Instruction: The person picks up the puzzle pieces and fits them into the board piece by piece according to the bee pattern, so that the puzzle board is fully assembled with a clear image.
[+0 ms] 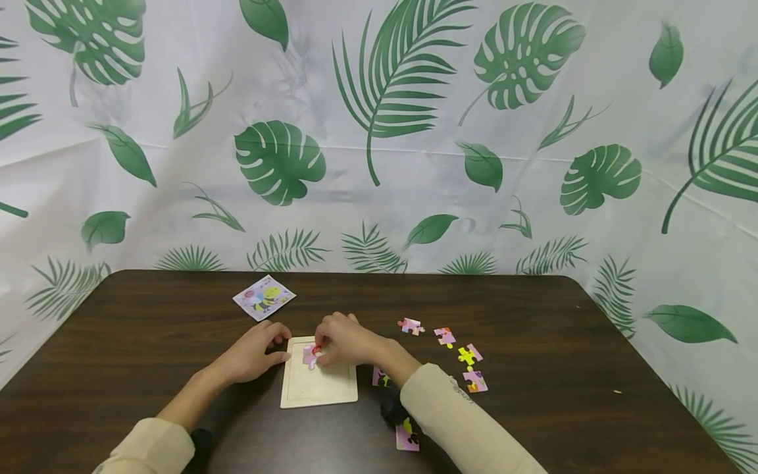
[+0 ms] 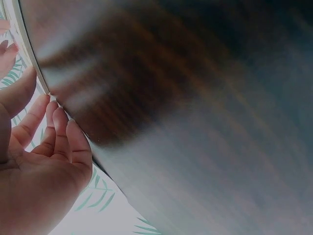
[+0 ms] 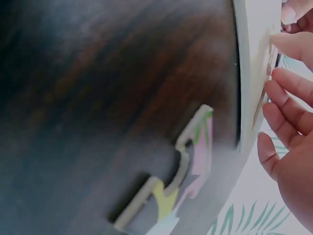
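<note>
A square wooden puzzle tray point(image 1: 320, 388) lies on the table. My left hand point(image 1: 254, 352) rests at its left side, thumb and fingertips touching the edge; the left wrist view shows the hand point(image 2: 44, 161) with its fingers loosely bent at the tray's rim point(image 2: 30, 49). Over the tray's upper part, my right hand point(image 1: 346, 339) pinches a puzzle piece with some red on it point(image 1: 316, 350), partly covered by the fingers. A pink part of a piece point(image 1: 308, 356) shows beside the fingertips. In the right wrist view the hand point(image 3: 293, 107) is over the tray point(image 3: 252, 63).
Several loose pieces lie to the right of the tray, among them a yellow one point(image 1: 466, 356) and a pink one point(image 1: 475, 381). Another point(image 1: 406, 438) lies near the right forearm. A bee picture card point(image 1: 264, 297) is behind the left hand. A leaf-print cloth hangs behind the table.
</note>
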Motion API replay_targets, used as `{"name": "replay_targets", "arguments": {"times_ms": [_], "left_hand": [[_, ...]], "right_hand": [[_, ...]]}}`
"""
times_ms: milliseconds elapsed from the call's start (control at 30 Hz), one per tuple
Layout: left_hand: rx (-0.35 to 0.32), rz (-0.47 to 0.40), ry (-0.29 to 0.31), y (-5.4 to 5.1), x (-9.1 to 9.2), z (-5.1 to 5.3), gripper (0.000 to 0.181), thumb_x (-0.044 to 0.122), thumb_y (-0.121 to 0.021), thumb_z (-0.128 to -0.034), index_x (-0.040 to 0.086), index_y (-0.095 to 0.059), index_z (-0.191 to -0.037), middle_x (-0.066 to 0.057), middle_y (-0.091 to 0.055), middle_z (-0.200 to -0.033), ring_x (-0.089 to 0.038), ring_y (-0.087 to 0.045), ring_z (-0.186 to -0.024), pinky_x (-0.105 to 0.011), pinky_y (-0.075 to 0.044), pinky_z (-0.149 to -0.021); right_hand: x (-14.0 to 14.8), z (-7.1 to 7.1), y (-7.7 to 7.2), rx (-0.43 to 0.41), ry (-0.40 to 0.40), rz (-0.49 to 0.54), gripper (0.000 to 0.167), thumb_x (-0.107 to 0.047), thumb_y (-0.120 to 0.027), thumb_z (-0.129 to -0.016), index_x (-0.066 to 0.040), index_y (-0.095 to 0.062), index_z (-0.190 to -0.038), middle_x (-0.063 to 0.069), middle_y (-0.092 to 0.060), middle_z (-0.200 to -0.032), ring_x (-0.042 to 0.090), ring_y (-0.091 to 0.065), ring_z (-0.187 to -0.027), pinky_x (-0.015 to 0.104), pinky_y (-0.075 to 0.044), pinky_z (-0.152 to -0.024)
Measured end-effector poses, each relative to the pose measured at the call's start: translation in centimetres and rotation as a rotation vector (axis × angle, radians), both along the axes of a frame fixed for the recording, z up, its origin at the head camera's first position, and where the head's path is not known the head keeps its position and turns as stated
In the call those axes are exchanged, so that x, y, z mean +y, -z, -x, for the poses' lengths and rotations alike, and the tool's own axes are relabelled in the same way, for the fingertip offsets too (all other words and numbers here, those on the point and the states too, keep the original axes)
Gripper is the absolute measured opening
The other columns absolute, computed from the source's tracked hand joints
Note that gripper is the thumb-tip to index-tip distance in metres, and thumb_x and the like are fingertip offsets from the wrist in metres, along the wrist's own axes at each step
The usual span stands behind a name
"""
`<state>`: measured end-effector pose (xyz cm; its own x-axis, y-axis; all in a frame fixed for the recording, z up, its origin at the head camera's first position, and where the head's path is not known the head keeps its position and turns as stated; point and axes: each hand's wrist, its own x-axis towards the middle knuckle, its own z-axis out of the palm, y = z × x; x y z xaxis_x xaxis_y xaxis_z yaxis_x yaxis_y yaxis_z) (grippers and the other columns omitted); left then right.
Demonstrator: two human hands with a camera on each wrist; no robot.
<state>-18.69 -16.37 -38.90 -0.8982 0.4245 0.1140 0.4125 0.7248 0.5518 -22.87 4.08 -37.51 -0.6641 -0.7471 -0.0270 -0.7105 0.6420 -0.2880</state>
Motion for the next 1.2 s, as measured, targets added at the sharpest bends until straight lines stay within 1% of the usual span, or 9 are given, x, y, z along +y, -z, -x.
{"name": "replay_targets", "arguments": {"times_ms": [200,333,433,567,767,1200], "left_hand": [[-0.002,0.006,0.0,0.0,0.0,0.0,0.025,0.012,-0.069,-0.0802,0.003,-0.055,-0.099,-0.004,-0.048,-0.086,-0.021,-0.048,-0.08,-0.038,-0.041,-0.071],[-0.016,0.009,-0.014,-0.1,0.0,0.0,0.024,0.011,-0.068,-0.0806,0.003,-0.055,-0.099,-0.004,-0.048,-0.086,-0.02,-0.048,-0.081,-0.038,-0.041,-0.072],[-0.022,0.013,-0.02,-0.1,0.0,0.0,0.024,0.01,-0.068,-0.0807,0.003,-0.055,-0.099,-0.004,-0.048,-0.086,-0.02,-0.048,-0.082,-0.039,-0.041,-0.073],[-0.019,0.005,-0.011,-0.1,0.0,0.0,0.024,0.01,-0.068,-0.0807,0.003,-0.055,-0.099,-0.004,-0.048,-0.087,-0.021,-0.048,-0.082,-0.039,-0.041,-0.073],[-0.014,-0.021,-0.003,-0.1,0.1,0.0,0.023,0.01,-0.068,-0.0807,0.003,-0.055,-0.099,-0.004,-0.049,-0.087,-0.021,-0.049,-0.082,-0.039,-0.042,-0.073],[-0.021,-0.014,-0.014,-0.1,0.1,-0.1,0.023,0.01,-0.068,-0.0808,0.003,-0.055,-0.099,-0.004,-0.048,-0.087,-0.021,-0.048,-0.081,-0.038,-0.042,-0.073]], "right_hand": [[-0.1,0.0,0.1,-0.003,0.012,-0.022,0.019,-0.028,-0.073,-0.077,-0.014,-0.065,-0.089,-0.009,-0.049,-0.083,0.008,-0.041,-0.085,0.023,-0.025,-0.069],[-0.2,-0.1,0.0,-0.009,0.011,-0.024,0.019,-0.029,-0.071,-0.08,-0.015,-0.064,-0.091,-0.009,-0.049,-0.083,0.008,-0.04,-0.084,0.023,-0.025,-0.07],[-0.5,-0.1,0.0,0.002,0.009,-0.03,0.019,-0.029,-0.07,-0.08,-0.016,-0.064,-0.092,-0.008,-0.049,-0.084,0.008,-0.04,-0.084,0.024,-0.026,-0.07],[-0.7,-0.1,0.1,0.024,0.009,-0.037,0.019,-0.03,-0.07,-0.08,-0.016,-0.065,-0.092,-0.008,-0.05,-0.084,0.008,-0.041,-0.084,0.024,-0.026,-0.07],[-0.8,0.0,0.1,0.024,0.011,-0.017,0.019,-0.03,-0.069,-0.081,-0.016,-0.064,-0.093,-0.007,-0.051,-0.084,0.009,-0.041,-0.084,0.024,-0.026,-0.07],[-1.0,0.0,0.1,0.005,0.027,0.0,0.018,-0.03,-0.069,-0.081,-0.016,-0.063,-0.09,-0.007,-0.05,-0.083,0.008,-0.041,-0.083,0.025,-0.026,-0.072]]}}
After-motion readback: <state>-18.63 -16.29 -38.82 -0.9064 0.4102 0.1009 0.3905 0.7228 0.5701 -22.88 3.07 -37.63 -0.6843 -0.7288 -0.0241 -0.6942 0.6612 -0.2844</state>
